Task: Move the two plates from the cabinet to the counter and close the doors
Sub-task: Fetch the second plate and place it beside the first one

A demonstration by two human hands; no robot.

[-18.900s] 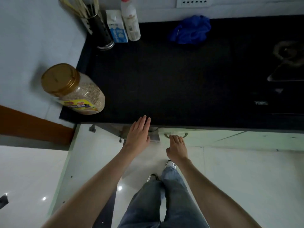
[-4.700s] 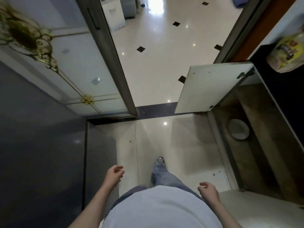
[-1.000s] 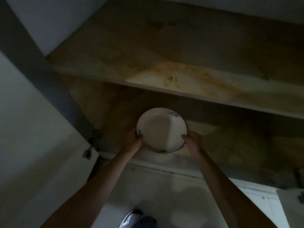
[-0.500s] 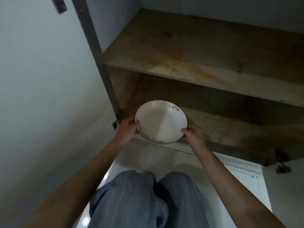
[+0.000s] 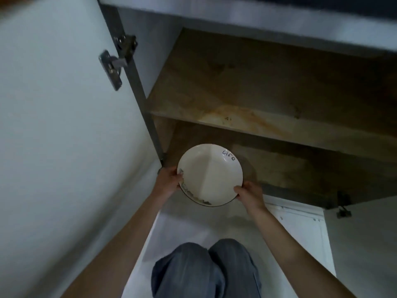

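A white plate (image 5: 209, 175) with a dark rim, the word "life" written near its far edge and a dark pattern near its front edge, is held in the air just in front of the cabinet's lower compartment. My left hand (image 5: 168, 181) grips its left edge and my right hand (image 5: 249, 193) grips its right edge. I cannot tell whether a second plate lies under it. The cabinet (image 5: 257, 87) stands open with a stained wooden shelf across its middle. The open left door (image 5: 64, 117) fills the left side.
The right door (image 5: 363, 233) hangs open at the lower right with a hinge at its top corner. The dark counter edge (image 5: 322, 5) runs along the top. My knees in grey trousers (image 5: 206, 269) are below the plate, over a pale floor.
Both hands have drawn the plate out of the lower compartment, toward me and slightly up. The view has tilted up, so more of the cabinet's top and the left door hinge shows.
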